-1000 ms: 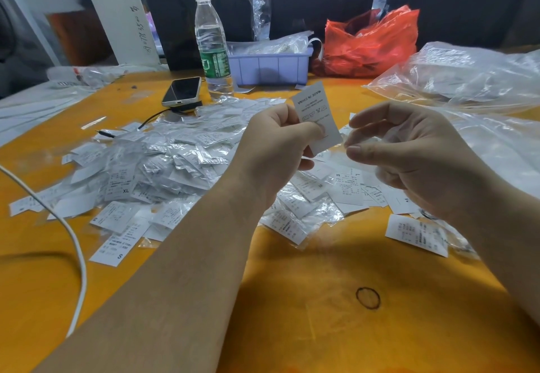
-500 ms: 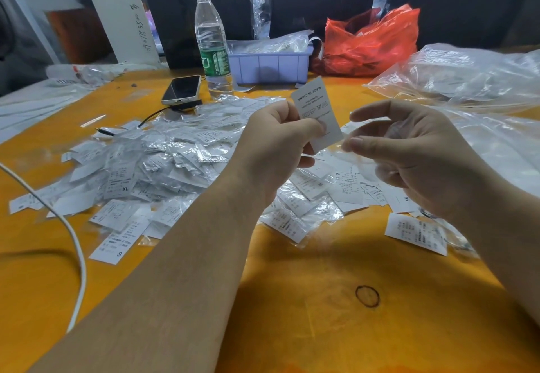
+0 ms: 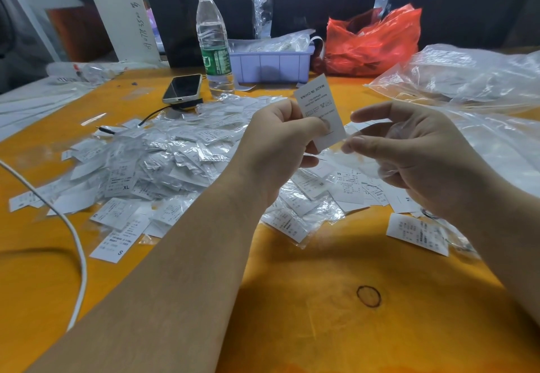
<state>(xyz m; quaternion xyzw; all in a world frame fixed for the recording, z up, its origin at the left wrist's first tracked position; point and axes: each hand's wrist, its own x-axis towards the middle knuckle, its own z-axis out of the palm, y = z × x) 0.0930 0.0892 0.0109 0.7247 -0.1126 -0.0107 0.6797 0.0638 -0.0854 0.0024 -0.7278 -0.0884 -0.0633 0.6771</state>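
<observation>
White care label (image 3: 318,109), printed MADE IN CHINA, sits pinched between the thumb and curled fingers of my left hand (image 3: 280,145). It is raised above the counter (image 3: 292,299), in front of the heap of bagged labels (image 3: 163,156). Over the last second I have tipped it a little more upright and brought my right hand (image 3: 409,153) closer, so its thumb now lies just beside the label's lower corner. That hand pinches a small clear sleeve (image 3: 362,162), thin and hard to make out, with the forefinger stretched out above. I judge the label is about to enter the sleeve's mouth; it is not in yet.
</observation>
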